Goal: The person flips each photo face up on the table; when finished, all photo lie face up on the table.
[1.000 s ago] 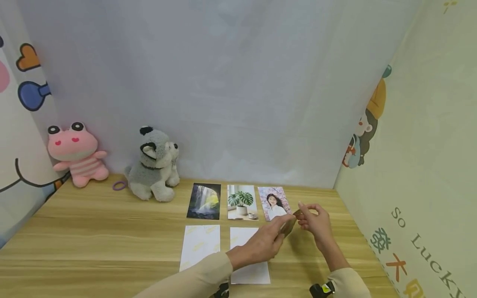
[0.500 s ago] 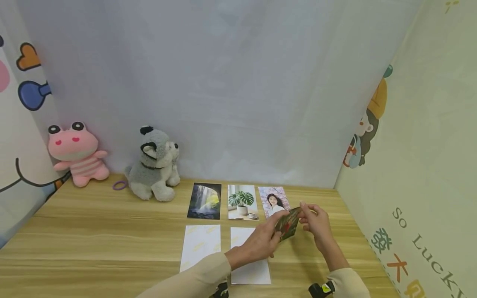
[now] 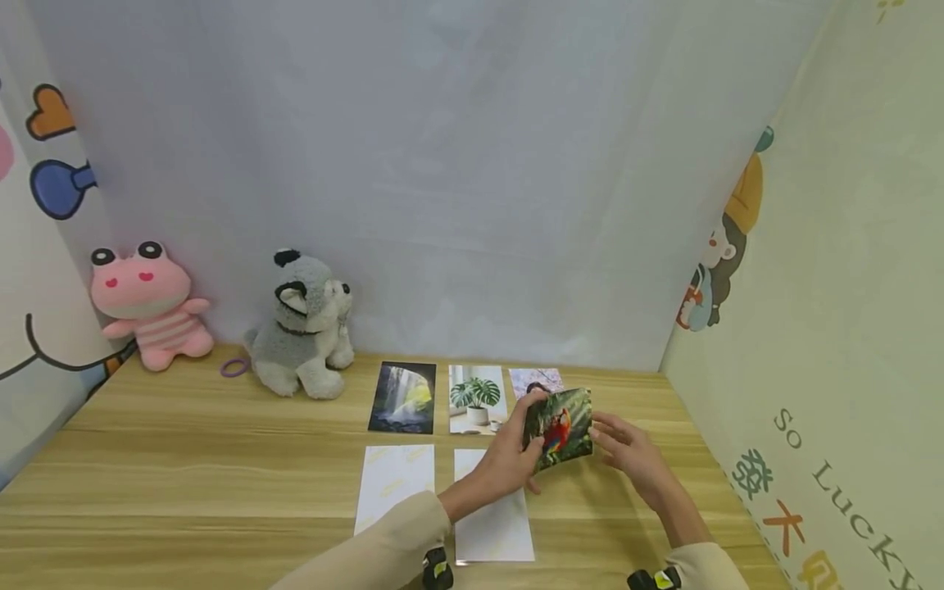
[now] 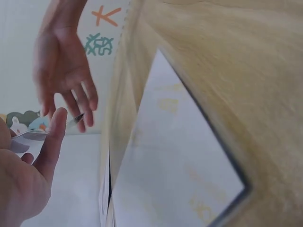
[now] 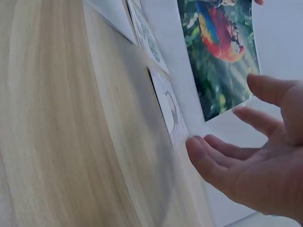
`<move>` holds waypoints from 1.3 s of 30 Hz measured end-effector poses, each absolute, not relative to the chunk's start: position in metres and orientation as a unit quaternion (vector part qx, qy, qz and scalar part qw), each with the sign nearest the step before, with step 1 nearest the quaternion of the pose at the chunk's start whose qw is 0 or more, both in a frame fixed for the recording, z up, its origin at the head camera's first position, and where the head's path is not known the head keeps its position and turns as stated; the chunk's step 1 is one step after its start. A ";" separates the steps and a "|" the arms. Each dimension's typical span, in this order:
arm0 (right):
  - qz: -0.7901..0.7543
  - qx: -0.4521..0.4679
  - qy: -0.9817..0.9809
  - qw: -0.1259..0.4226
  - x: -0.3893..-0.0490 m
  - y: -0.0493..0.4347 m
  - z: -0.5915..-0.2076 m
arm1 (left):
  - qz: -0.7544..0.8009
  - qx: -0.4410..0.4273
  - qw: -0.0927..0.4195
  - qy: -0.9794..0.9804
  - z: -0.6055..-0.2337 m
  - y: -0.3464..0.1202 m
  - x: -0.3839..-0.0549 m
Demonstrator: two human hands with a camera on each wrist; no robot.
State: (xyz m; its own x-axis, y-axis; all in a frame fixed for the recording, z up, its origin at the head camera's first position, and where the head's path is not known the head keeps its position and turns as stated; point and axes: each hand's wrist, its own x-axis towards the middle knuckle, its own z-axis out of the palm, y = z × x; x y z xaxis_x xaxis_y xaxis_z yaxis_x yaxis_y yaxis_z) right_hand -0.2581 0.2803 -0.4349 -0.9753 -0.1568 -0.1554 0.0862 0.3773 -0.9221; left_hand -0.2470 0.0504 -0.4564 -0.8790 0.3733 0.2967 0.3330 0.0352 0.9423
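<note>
My left hand (image 3: pixel 501 459) pinches a photo card of a red parrot (image 3: pixel 575 422) by its left side, thumb on the picture face. The card is raised over the table and tilted towards the head camera; in the left wrist view it appears nearly edge-on. Beside the card's right edge is my right hand (image 3: pixel 636 457), its fingers spread and the thumb and fingertips right at the edge in the right wrist view. Behind the held card, a portrait photo (image 3: pixel 527 378) is mostly covered. Under my left forearm lies a white card (image 3: pixel 501 537), face down.
A waterfall photo (image 3: pixel 402 399) and a potted plant photo (image 3: pixel 472 397) lie in the back row. Another white card (image 3: pixel 398 475) lies face down at front left. A grey plush dog (image 3: pixel 306 328), a purple ring (image 3: pixel 234 368) and a pink plush frog (image 3: pixel 151 303) stand or lie farther left.
The parrot card has turned from nearly edge-on to show its picture and risen slightly. My right hand has let go of its corner and opened beside it.
</note>
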 end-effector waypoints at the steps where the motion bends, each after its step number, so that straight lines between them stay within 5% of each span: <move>1: -0.562 -0.028 0.818 0.120 -0.258 0.282 -0.436 | 0.659 0.242 0.014 0.711 -0.456 0.050 -0.248; 9: -0.632 -0.097 0.742 0.202 -0.258 0.287 -0.441 | 0.715 0.211 0.011 0.666 -0.455 0.043 -0.257; 17: -0.695 -0.104 0.677 0.220 -0.260 0.273 -0.447 | 0.757 0.149 0.021 0.636 -0.454 0.041 -0.258; 28: -0.703 -0.064 0.692 0.150 -0.259 0.254 -0.453 | 0.727 0.124 -0.030 0.675 -0.455 0.046 -0.259; 39: -0.717 -0.015 0.687 0.118 -0.254 0.247 -0.453 | 0.763 0.127 0.022 0.633 -0.456 0.041 -0.258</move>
